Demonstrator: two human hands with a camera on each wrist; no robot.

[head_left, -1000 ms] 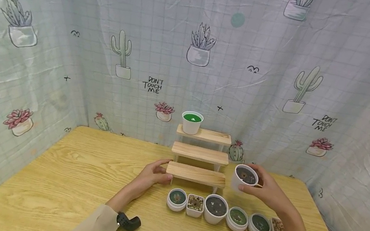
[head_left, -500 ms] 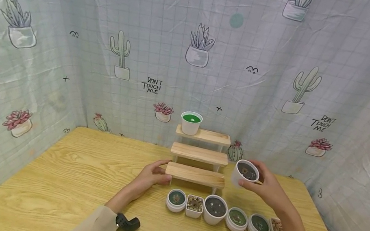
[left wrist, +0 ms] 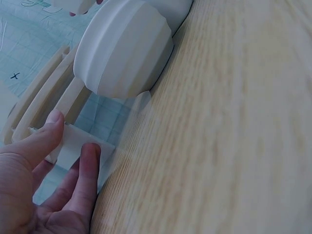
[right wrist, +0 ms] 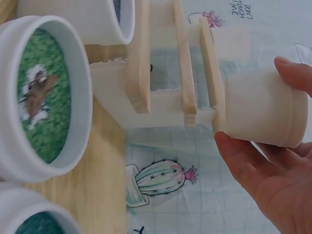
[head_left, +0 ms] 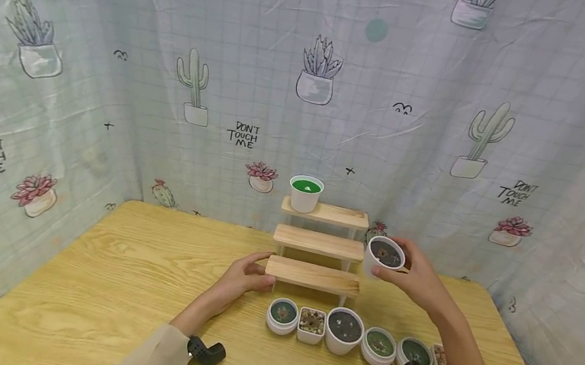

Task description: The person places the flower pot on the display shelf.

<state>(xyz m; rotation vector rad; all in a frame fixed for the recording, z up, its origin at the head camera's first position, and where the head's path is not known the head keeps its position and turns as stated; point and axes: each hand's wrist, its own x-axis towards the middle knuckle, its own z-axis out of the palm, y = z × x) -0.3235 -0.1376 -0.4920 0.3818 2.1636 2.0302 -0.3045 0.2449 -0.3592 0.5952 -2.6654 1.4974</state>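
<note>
A small three-tier wooden display stand [head_left: 314, 276] is at the back middle of the table. My left hand [head_left: 241, 279] holds it at the left end of the lowest tier; in the left wrist view the thumb touches the plank [left wrist: 73, 100] and the fingers are around the pale side panel [left wrist: 73, 146]. My right hand [head_left: 418, 282] grips a white round pot [right wrist: 265, 107] with a dark grey filling, in the air just right of the middle tier. Another white pot [head_left: 304, 196] with a bright green filling sits at the left end of the top tier.
In front of the stand runs a row of small pots: a round teal-filled pot [head_left: 283, 316], a square pebble pot [head_left: 311, 326], a larger dark-filled pot [head_left: 344, 332], and several more rightward, partly behind the right wrist. A cactus-print curtain [head_left: 302, 125] hangs behind the table [head_left: 122, 283].
My right hand has lifted the dark-filled pot and brought it slightly left, nearer the stand's right end. The left hand stays on the stand.
</note>
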